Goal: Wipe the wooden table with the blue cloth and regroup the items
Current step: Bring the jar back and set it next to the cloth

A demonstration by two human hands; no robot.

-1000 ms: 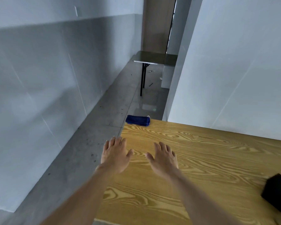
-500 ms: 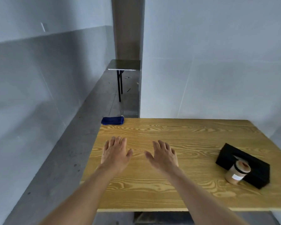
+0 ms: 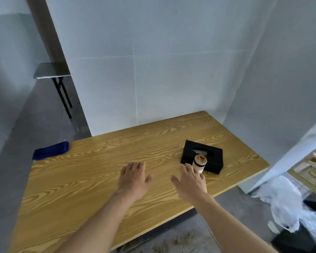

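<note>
I see a wooden table [image 3: 91,181] — matt, bold grain; blue cloth [image 3: 50,150] — soft, ribbed; matt black tissue box [image 3: 211,158].

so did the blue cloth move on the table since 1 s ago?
No. The blue cloth still lies on the far left corner of the wooden table, overhanging the edge as before. Only the head camera swung right; neither hand touches it.

cloth [image 3: 50,150] blue | table [image 3: 98,179] yellow woodgrain | box [image 3: 212,161] black

Pale grey walls [image 3: 171,61], grey floor [image 3: 44,115], small side table [image 3: 49,71].
</note>
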